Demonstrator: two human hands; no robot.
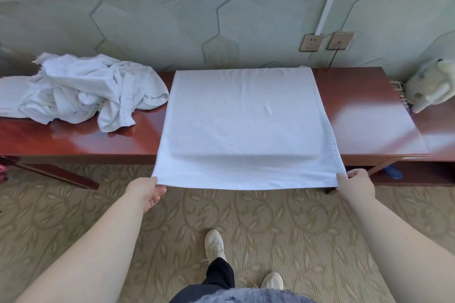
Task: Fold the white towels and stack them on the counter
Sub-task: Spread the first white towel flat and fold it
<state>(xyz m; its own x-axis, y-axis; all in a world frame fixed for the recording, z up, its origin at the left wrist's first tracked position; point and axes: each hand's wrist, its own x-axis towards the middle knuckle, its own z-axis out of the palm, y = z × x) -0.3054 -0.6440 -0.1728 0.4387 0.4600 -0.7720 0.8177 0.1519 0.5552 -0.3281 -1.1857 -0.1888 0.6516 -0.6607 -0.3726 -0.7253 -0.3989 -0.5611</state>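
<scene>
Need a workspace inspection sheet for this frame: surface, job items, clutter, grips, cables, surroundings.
Surface: glossy reddish-brown wooden counter, glare patches.
Job's things: flat white towel spread across counter, near edge held off it; crumpled pile of white towels at left.
Clutter: pale plush toy at far right.
Grips: left hand and right hand each pinch a near towel corner.
Cables: thin black cable drops from right wall socket behind counter.
Surroundings: patterned beige carpet, hexagon-patterned wall.

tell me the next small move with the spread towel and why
Probably lift both near corners and carry them to the far edge, halving the towel. The left hand and right hand each pinch a near corner, the towel lies flat on the counter, and its near part overhangs the front.
</scene>
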